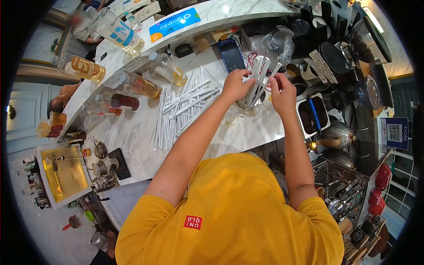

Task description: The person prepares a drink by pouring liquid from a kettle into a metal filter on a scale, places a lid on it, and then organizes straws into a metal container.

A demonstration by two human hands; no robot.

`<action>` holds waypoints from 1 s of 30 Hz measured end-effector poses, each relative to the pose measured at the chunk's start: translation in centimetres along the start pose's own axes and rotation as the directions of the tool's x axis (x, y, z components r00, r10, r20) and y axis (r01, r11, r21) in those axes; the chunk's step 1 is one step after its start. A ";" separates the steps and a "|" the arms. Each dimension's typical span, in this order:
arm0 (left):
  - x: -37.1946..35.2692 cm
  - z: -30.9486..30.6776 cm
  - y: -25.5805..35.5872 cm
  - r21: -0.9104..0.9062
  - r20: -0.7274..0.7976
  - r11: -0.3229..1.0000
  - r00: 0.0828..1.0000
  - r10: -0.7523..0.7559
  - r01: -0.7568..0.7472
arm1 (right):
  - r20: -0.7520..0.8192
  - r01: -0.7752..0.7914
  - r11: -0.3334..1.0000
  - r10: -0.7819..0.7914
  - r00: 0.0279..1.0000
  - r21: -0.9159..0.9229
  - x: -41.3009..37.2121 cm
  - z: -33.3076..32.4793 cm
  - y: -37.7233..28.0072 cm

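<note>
A metal cup stands on the marble counter, holding an upright bunch of paper-wrapped straws. At the left side of the bunch is my left hand, its thumb and forefinger apart, close to or touching the straws. My right hand is closed in a pinch at the right side, on a straw that leans out to the right. A loose pile of white wrapped straws lies on the counter left of the cup, many crossing each other.
Beyond the cup lies a dark blue phone near crumpled clear plastic. Several syrup bottles line the left. A blue sign lies on the raised ledge. To the right are a square metal container and a kettle.
</note>
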State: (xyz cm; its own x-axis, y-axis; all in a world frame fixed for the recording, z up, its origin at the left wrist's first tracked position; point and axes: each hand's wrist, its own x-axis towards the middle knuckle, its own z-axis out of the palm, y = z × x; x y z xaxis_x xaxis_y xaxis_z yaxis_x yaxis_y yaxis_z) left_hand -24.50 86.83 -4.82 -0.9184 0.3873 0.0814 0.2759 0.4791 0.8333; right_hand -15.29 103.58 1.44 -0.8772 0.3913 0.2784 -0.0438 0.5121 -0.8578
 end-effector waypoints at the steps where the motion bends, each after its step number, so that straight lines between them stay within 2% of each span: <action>1: 0.3 0.1 -0.1 0.018 0.019 1.000 1.000 0.010 -0.011 | 0.021 -0.003 1.000 0.003 1.000 -0.028 0.0 0.1 0.0; 4: 0.6 -0.1 0.0 0.040 0.079 0.998 0.995 -0.056 0.053 | 0.088 -0.008 0.994 0.017 0.996 -0.105 0.7 0.7 0.9; 8: -0.9 -0.9 -0.5 -0.094 -0.053 0.994 0.997 -0.061 0.056 | 0.018 -0.080 0.989 0.083 0.996 -0.121 -0.9 1.1 0.7; 10: -2.9 -1.9 -0.1 -0.194 -0.169 0.981 0.984 -0.050 0.016 | 0.005 -0.110 0.994 0.110 0.994 -0.027 -2.7 1.0 0.4; 13: -8.6 -4.8 -1.0 -0.205 -0.220 0.979 0.975 -0.028 -0.018 | -0.019 -0.070 0.997 0.071 0.997 0.041 -6.5 1.2 -0.3; 15: -13.9 -6.6 -2.8 -0.090 -0.241 0.993 0.965 -0.102 0.083 | 0.015 -0.058 0.996 0.057 0.998 0.061 -10.0 2.7 -0.2; 18: -21.2 -8.2 -7.7 0.071 -0.294 0.980 0.943 -0.159 0.188 | 0.363 -0.115 0.992 0.129 0.923 -0.059 -14.1 6.0 0.1; 20: -24.6 -9.7 -9.0 0.212 -0.318 0.941 0.929 -0.189 0.264 | 0.408 0.012 0.991 0.045 0.912 -0.137 -15.8 9.5 1.2; 23: -25.9 -11.3 -10.5 0.385 -0.288 0.909 0.956 -0.048 0.162 | 0.520 0.246 0.928 -0.069 0.851 -0.281 -16.5 13.5 0.5; 25: -25.7 -12.0 -10.9 0.465 -0.188 0.873 0.980 -0.067 0.149 | 0.569 0.352 0.848 -0.073 0.819 -0.397 -17.0 16.0 0.8; 26: -25.5 -12.3 -10.9 0.503 -0.137 0.854 0.988 -0.076 0.136 | 0.587 0.384 0.795 -0.044 0.809 -0.470 -17.3 16.9 0.9; 30: -24.6 -12.7 -11.9 0.570 -0.076 0.819 0.997 -0.034 0.071 | 0.606 0.437 0.717 -0.026 0.795 -0.543 -18.5 16.8 0.9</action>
State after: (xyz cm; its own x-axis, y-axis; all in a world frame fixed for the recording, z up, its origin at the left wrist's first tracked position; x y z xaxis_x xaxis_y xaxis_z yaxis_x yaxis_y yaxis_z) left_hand -8.78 61.60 -9.83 -0.9459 0.3104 0.0944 0.3225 0.8686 0.3761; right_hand -7.15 84.01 -11.75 -0.9860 -0.1658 -0.0183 -0.1556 0.9533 -0.2588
